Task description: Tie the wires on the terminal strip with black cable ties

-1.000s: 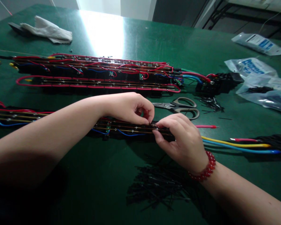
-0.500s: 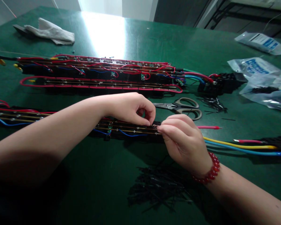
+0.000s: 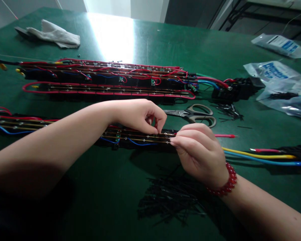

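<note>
A long black assembly [image 3: 130,140] with thin metal rods and blue and red wires lies across the near part of the table. My left hand [image 3: 142,117] reaches over it from the left, thumb and forefinger pinched at its upper edge. Just to the right, my right hand [image 3: 200,154], with a red bead bracelet at the wrist, pinches at the assembly's right end. Whatever either pinch holds is too small or hidden to make out. Yellow [image 3: 256,154] and blue [image 3: 263,162] cables and a red cable [image 3: 226,136] emerge beyond my right hand.
Grey-handled scissors [image 3: 200,113] lie behind my hands. A heap of black cable ties [image 3: 170,201] is in front, with a smaller heap [image 3: 229,112] behind. A second wired assembly [image 3: 110,90] lies farther back. Plastic bags [image 3: 281,90] are at right, a white cloth [image 3: 56,33] at back left.
My right hand has shifted slightly right, and the gap between the fingertips of my two hands has widened. My left fingertips have moved a little left. The assemblies look almost unmoved.
</note>
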`<control>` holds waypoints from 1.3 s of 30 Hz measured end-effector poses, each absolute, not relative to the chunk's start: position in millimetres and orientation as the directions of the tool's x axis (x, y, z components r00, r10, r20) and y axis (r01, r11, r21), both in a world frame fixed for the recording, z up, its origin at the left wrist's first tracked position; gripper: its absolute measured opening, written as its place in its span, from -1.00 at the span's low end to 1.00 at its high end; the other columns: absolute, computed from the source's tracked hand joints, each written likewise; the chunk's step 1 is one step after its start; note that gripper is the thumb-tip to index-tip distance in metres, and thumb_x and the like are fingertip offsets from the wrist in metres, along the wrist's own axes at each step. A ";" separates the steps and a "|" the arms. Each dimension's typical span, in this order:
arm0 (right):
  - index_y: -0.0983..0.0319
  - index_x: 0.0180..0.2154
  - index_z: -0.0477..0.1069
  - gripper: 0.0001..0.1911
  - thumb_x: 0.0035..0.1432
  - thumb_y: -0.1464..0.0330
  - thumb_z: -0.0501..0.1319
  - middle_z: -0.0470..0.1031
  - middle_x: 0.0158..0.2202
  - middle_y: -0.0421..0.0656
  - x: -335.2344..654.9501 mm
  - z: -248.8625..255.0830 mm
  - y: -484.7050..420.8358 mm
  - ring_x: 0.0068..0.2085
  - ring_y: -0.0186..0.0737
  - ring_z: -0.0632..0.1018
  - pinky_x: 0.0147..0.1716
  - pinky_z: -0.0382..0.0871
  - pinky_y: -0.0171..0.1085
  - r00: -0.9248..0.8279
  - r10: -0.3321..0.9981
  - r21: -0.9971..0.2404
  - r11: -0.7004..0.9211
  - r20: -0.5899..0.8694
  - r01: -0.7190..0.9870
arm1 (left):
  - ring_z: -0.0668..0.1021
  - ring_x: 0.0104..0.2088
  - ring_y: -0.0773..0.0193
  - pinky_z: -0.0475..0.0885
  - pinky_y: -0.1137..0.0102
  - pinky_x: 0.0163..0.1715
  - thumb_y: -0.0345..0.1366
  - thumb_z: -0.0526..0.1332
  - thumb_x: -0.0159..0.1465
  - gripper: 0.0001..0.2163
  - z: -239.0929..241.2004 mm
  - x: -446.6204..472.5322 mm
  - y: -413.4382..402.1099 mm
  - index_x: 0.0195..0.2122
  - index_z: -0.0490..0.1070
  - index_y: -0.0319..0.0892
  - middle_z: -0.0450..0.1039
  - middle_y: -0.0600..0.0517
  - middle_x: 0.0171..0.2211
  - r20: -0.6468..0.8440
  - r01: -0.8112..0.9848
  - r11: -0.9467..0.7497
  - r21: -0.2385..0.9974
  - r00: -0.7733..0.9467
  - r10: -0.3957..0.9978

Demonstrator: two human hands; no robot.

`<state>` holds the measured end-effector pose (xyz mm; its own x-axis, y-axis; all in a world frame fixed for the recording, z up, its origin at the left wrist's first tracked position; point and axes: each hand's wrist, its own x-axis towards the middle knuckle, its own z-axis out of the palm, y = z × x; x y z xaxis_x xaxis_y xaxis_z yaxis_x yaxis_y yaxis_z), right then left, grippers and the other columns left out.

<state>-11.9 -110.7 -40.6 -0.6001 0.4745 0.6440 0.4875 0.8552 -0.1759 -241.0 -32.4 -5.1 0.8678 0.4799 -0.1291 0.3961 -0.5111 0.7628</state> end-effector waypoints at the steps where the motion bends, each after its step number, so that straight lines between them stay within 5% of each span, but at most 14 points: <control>1: 0.14 -0.22 0.39 -0.82 0.20 0.54 0.22 0.57 -0.30 -0.17 -12.4 -40.6 -110.5 -0.22 -0.18 0.52 -0.22 0.45 -0.18 -0.600 0.483 -0.189 0.853 0.638 0.486 | 0.49 -0.36 0.41 0.31 0.53 -0.33 -0.36 0.23 0.20 -0.90 -5.2 -240.7 -32.9 -0.30 0.53 -0.19 0.53 0.11 -0.34 -0.128 0.396 -0.515 0.760 0.869 0.478; 8: 0.20 -0.14 0.40 -0.80 0.21 0.34 0.32 0.60 -0.22 -0.10 -15.5 -41.0 -109.5 -0.17 -0.13 0.56 -0.16 0.48 -0.15 -0.618 0.514 -0.177 0.834 0.595 0.523 | 0.46 -0.40 0.43 0.29 0.53 -0.37 -0.30 0.25 0.21 -0.90 -3.8 -239.0 -35.7 -0.34 0.52 -0.22 0.47 0.11 -0.42 -0.068 0.397 -0.541 0.742 0.846 0.528; 16: 0.22 -0.09 0.46 -0.76 0.18 0.46 0.26 0.63 -0.08 -0.06 -19.0 -41.2 -110.7 -0.08 -0.07 0.59 -0.07 0.50 -0.08 -0.638 0.539 -0.142 0.813 0.550 0.565 | 0.46 -0.45 0.44 0.30 0.53 -0.42 -0.25 0.27 0.23 -0.84 -5.4 -239.6 -32.4 -0.42 0.51 -0.23 0.45 0.13 -0.50 -0.047 0.407 -0.490 0.771 0.803 0.594; 39: 0.25 -0.12 0.49 -0.80 0.21 0.48 0.21 0.63 -0.13 -0.04 -21.1 -40.4 -109.9 -0.16 -0.10 0.60 -0.16 0.52 -0.11 -0.683 0.543 -0.146 0.823 0.488 0.549 | 0.36 -0.68 0.48 0.19 0.47 -0.58 -0.27 0.24 0.28 -0.84 -6.3 -243.2 -30.9 -0.43 0.36 -0.18 0.33 0.17 -0.62 -0.181 0.431 -0.323 0.843 0.791 0.584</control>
